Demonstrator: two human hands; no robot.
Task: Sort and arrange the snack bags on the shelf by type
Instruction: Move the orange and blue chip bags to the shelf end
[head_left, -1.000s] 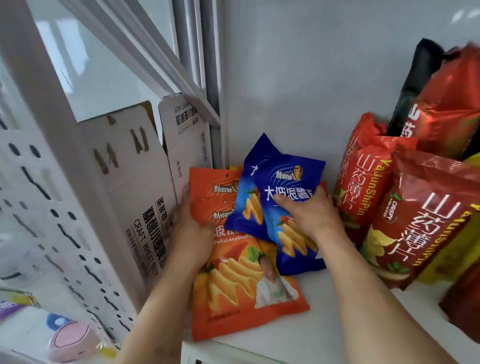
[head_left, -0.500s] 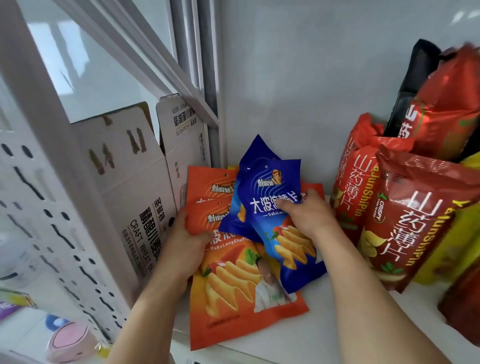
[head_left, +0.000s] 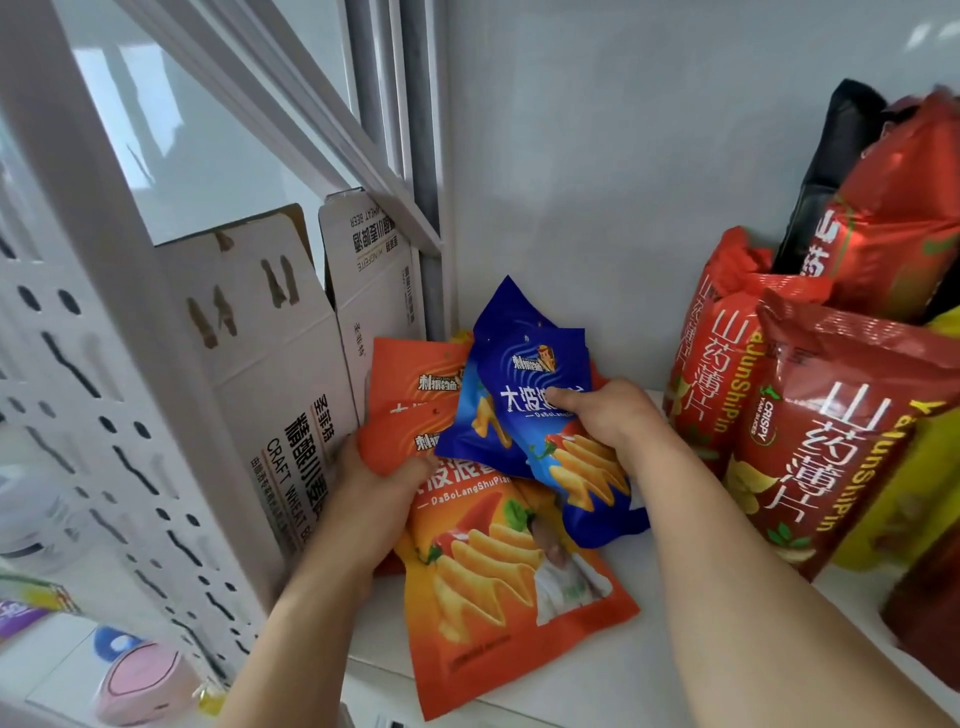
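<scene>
Shelf (head_left: 597, 670), white, cut off at right and bottom edges. Red snack bags (head_left: 810, 441) stood upright right of the blue bag, one partly masking a black bag (head_left: 831, 171) and a yellow bag (head_left: 883, 499), both mostly hidden. Cardboard box (head_left: 270, 374) leaned left of the blue bag, print partly unreadable. Orange bag (head_left: 498, 571) lay flat under the blue bag, with another orange bag behind, largely covered. Blue bag (head_left: 550, 431) tilted, gripped by right hand (head_left: 608, 415), thumb on its front. Left hand (head_left: 374, 483) clutched the orange bag's upper left corner.
</scene>
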